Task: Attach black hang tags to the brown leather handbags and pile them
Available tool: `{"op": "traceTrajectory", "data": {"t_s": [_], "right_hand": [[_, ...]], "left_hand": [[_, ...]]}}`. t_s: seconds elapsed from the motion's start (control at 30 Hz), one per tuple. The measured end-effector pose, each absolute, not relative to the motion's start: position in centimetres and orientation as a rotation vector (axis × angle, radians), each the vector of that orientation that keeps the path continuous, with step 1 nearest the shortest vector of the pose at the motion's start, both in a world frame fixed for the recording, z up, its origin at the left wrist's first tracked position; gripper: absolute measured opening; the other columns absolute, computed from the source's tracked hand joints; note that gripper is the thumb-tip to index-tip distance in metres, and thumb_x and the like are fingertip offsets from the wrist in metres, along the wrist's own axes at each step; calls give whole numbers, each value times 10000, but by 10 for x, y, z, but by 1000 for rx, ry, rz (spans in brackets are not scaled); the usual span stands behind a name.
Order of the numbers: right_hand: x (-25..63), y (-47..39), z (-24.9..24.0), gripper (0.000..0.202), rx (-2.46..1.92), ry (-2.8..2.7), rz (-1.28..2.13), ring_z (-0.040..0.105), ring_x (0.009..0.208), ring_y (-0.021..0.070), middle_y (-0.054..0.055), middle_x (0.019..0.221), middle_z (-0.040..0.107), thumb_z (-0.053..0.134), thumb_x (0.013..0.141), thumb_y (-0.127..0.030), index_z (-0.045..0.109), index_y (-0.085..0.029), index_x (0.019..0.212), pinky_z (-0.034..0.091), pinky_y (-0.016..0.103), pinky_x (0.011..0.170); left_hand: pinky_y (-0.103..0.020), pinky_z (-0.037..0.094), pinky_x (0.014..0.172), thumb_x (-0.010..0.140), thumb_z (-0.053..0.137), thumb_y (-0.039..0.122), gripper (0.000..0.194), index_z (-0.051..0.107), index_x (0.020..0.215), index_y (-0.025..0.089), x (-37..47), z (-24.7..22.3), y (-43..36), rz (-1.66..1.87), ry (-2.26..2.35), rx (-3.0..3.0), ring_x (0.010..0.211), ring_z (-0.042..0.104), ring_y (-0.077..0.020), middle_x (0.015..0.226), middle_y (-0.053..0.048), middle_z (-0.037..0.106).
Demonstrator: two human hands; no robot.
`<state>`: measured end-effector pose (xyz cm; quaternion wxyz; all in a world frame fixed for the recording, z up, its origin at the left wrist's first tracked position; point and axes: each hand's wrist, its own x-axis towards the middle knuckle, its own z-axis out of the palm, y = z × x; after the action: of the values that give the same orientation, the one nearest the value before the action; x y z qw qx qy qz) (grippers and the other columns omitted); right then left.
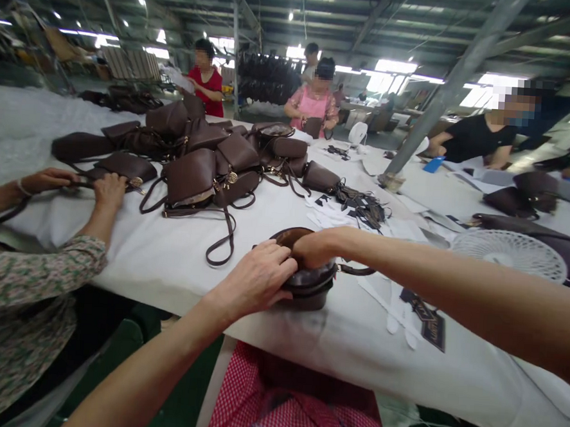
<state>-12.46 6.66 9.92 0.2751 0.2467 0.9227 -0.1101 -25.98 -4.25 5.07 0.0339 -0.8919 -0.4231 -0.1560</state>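
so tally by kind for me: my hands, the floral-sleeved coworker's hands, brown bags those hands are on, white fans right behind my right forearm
Your hands, left hand and right hand: 2
Coworker's hands: 2
Brown bags, one at your hands, one at the coworker's: 2
White fan: 1
Total: 7

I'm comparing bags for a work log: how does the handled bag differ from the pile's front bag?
The handled bag has the left hand at its rim, the right hand inside; the front bag is untouched. The handled bag sits apart, mouth upward; the front bag lies among other bags. Both are dark brown.
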Motion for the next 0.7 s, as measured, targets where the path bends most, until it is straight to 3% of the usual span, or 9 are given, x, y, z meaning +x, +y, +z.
{"op": "traceTrajectory", "data": {"t_s": [0.07, 0.13, 0.2, 0.27, 0.37, 0.47, 0.53, 0.6, 0.7], "right_hand": [[-109, 64, 133, 205, 645, 2510, -210, 610, 764, 152, 57, 848, 700, 513, 857, -106, 717, -120, 874, 434, 270, 730], [-87, 61, 158, 217, 749, 2614, -126, 610, 791, 164, 67, 894, 699, 522, 865, -195, 712, -147, 958, 408, 266, 705], [-62, 56, 165, 328, 947, 2618, -105, 617, 803, 194, 76, 927, 695, 678, 755, -334, 693, -175, 1042, 403, 265, 659], [-40, 54, 158, 379, 1062, 2553, -127, 619, 780, 211, 83, 888, 696, 754, 644, -322, 705, -174, 990, 395, 268, 616], [-26, 52, 141, 136, 1064, 2637, -410, 613, 710, 178, 52, 757, 691, 624, 715, -216, 695, -158, 816, 392, 255, 601], [-34, 54, 135, 150, 1069, 2801, -929, 596, 666, 138, 8, 702, 677, 542, 753, -228, 656, -149, 809, 396, 223, 582], [-49, 56, 135, 134, 1071, 2847, -1080, 579, 645, 128, -3, 668, 660, 545, 737, -229, 640, -141, 771, 387, 214, 566], [-64, 57, 132, 106, 1069, 2913, -963, 551, 623, 121, -14, 627, 630, 557, 719, -210, 637, -141, 731, 361, 214, 553], [-79, 56, 121, 125, 1040, 3084, -566, 541, 671, 128, -6, 683, 636, 578, 753, -236, 659, -145, 780, 336, 222, 576]], "left_hand": [[-417, 432, 932, 763, 730, 398, 312, 571, 883, 158, -257, 60, -43, -375, -1345, -2743, 933, 580, -237, 948, -73, 620], [-410, 429, 919, 774, 710, 444, 323, 569, 835, 160, -252, 69, -42, -340, -1351, -2767, 908, 585, -234, 902, -65, 628], [-373, 442, 871, 830, 638, 467, 311, 574, 850, 164, -246, 76, -39, -406, -1359, -2803, 904, 589, -225, 904, -65, 639], [-335, 449, 823, 901, 547, 412, 248, 583, 895, 167, -240, 78, -32, -526, -1404, -2795, 913, 594, -210, 938, -69, 653], [-343, 437, 843, 895, 544, 297, 145, 600, 944, 171, -234, 73, -20, -622, -1478, -2693, 958, 596, -218, 1003, -73, 668], [-367, 423, 865, 806, 640, 274, 208, 607, 997, 198, -232, 64, -11, -631, -1490, -2663, 968, 601, -233, 1003, -51, 679], [-368, 422, 858, 751, 688, 292, 305, 596, 1030, 207, -232, 58, -7, -707, -1545, -2626, 960, 601, -240, 986, -44, 677], [-351, 430, 834, 740, 690, 302, 310, 588, 1013, 200, -232, 54, -5, -854, -1665, -2552, 929, 601, -233, 963, -43, 675], [-297, 436, 773, 820, 569, 233, 110, 590, 922, 198, -234, 47, -2, -1098, -1841, -2450, 839, 599, -187, 879, -21, 672]]}}
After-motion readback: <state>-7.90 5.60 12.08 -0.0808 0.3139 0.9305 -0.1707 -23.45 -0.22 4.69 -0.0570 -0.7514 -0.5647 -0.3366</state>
